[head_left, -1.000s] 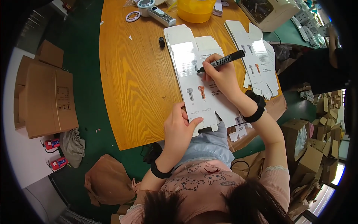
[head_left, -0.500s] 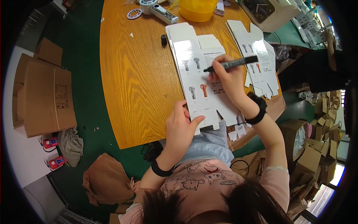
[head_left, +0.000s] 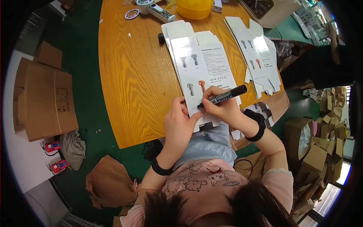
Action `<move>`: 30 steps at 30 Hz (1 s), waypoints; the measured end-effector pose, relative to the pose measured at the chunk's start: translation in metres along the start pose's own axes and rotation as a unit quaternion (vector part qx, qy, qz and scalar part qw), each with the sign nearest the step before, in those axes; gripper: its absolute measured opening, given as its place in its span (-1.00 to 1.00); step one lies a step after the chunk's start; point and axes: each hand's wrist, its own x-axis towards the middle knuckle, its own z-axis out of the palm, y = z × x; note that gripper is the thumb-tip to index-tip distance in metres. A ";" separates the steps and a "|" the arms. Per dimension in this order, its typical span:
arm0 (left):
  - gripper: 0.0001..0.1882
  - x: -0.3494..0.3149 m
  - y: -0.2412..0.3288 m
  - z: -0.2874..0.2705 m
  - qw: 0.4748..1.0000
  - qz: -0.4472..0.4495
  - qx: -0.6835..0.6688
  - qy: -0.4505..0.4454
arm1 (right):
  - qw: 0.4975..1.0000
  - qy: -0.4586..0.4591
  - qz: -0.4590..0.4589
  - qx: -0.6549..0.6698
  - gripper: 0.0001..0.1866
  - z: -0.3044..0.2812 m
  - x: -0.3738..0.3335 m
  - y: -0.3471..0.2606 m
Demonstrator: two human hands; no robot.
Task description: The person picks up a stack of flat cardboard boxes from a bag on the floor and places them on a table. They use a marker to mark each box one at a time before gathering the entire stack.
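A flattened white box, printed with small handheld fans, lies on the wooden table in front of me, seemingly stacked on others. At its near left corner, my left hand grips the edge with the thumb on top. My right hand is closed round a black marker pen, whose tip is at the printed squares near the box's close edge; whether it touches cannot be made out. A small dark mark shows under the upper right fan picture. The black marker cap stands beside the box's far left edge.
More flattened white boxes lie to the right. Along the table's far side are a handheld fan, a white ring and a yellow container. Brown cartons stand left; someone in dark clothes is at right.
My right hand has brought the marker toward me, from the upper fan pictures down to the printed squares at the box's near edge. My left hand still grips the corner.
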 end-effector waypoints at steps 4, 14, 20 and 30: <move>-0.51 -0.003 0.005 0.002 1.000 0.000 -0.001 -0.003 | 0.998 -0.009 -0.007 -0.062 -0.91 -0.001 -0.003 0.000; -0.46 -0.001 0.069 0.006 0.909 0.015 -0.414 -0.034 | 0.878 0.424 -0.158 0.156 -0.83 -0.089 -0.065 -0.052; -0.44 0.015 0.076 0.040 0.983 0.153 -0.102 -0.022 | 0.876 0.422 -0.185 0.144 -0.87 -0.111 -0.068 -0.044; -0.46 0.004 0.007 -0.004 0.986 0.049 0.156 0.030 | 0.987 0.141 -0.031 0.069 -0.88 -0.035 0.056 -0.007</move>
